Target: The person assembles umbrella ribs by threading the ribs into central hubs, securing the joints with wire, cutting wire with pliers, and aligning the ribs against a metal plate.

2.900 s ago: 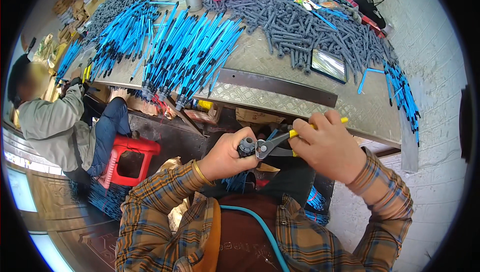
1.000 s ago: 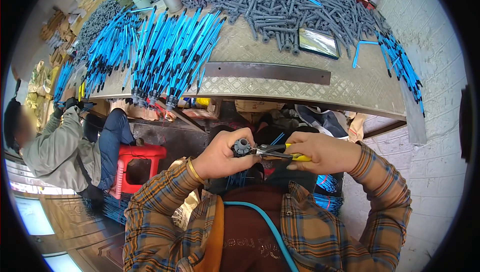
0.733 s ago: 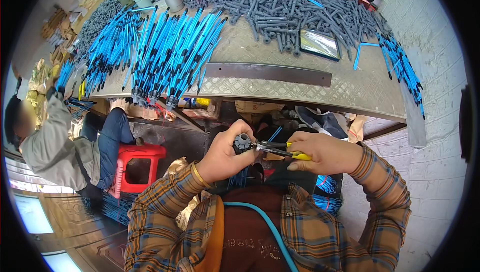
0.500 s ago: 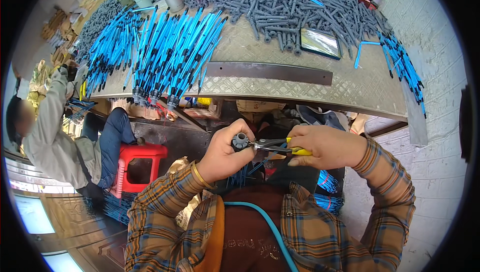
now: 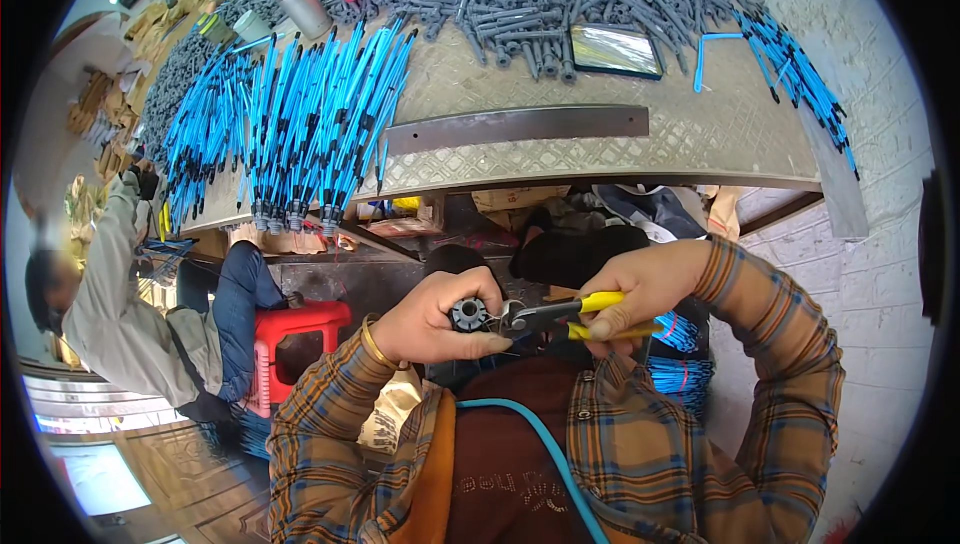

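Observation:
My left hand (image 5: pixel 440 319) is closed around a dark grey plastic part, whose round, notched end (image 5: pixel 468 314) faces up between thumb and forefinger. In my right hand (image 5: pixel 645 294) is a pair of cutting pliers (image 5: pixel 545 315) with yellow handles. The handles are spread, and the short jaws are parted close beside the rim of the grey part. A thin wire or strand seems to show between part and jaws, but it is too small to be sure. The rest of the grey part is hidden in my left hand.
Ahead, a table (image 5: pixel 720 154) carries bundled blue rods with black tips (image 5: pixel 320 114), a heap of grey plastic parts (image 5: pixel 500 4), a dark flat metal bar (image 5: pixel 520 127) and a flat, glossy rectangular object (image 5: pixel 615 50). A co-worker (image 5: pixel 150 294) sits at left by a red stool (image 5: pixel 300 329).
The plier handles have spread wider and the jaws have parted. Both hands sit slightly lower in the picture, and the whole view has shifted a little.

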The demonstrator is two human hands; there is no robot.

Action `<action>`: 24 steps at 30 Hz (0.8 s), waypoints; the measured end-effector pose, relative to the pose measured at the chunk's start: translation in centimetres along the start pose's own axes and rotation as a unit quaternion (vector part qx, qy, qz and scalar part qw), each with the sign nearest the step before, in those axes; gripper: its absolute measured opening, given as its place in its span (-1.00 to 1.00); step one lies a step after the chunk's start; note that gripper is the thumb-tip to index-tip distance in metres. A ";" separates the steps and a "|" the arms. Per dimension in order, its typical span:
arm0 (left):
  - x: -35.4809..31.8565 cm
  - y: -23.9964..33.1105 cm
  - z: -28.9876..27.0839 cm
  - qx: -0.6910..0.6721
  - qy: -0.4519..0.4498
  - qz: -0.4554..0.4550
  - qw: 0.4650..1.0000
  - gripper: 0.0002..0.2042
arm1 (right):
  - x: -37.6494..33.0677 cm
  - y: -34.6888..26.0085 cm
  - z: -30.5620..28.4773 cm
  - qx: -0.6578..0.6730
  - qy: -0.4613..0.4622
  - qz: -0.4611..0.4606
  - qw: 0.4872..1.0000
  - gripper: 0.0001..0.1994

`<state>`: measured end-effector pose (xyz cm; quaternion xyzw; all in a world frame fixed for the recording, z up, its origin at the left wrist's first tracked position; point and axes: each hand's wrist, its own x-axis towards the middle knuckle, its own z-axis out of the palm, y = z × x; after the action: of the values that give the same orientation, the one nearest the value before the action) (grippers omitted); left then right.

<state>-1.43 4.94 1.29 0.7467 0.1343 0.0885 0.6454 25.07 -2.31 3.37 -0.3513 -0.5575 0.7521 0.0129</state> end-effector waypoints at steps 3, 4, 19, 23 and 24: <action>0.3 -0.3 0.2 0.015 0.003 0.013 1.000 -0.66 | 0.9 3.2 0.3 0.260 -0.117 0.000 0.958 -0.61; 0.4 -0.3 0.6 0.013 0.026 0.035 0.999 -0.65 | 1.5 4.5 0.8 0.263 -0.117 0.000 0.958 -0.61; 1.0 -0.6 1.2 -0.079 0.155 -0.019 0.985 -0.60 | 0.5 4.8 3.4 0.317 0.012 -0.067 0.946 -0.48; 1.3 -0.1 0.4 0.021 0.067 0.002 0.998 -0.59 | 1.1 5.9 3.6 0.402 -0.034 0.008 0.915 -0.46; 1.1 -0.1 0.3 0.019 0.050 0.008 0.999 -0.58 | 2.5 6.6 4.3 0.439 -0.107 -0.041 0.891 -0.47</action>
<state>-0.32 4.97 1.07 0.7543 0.1621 0.1286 0.6230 23.32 -7.31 -2.94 -0.2035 -0.1825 0.9521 0.1369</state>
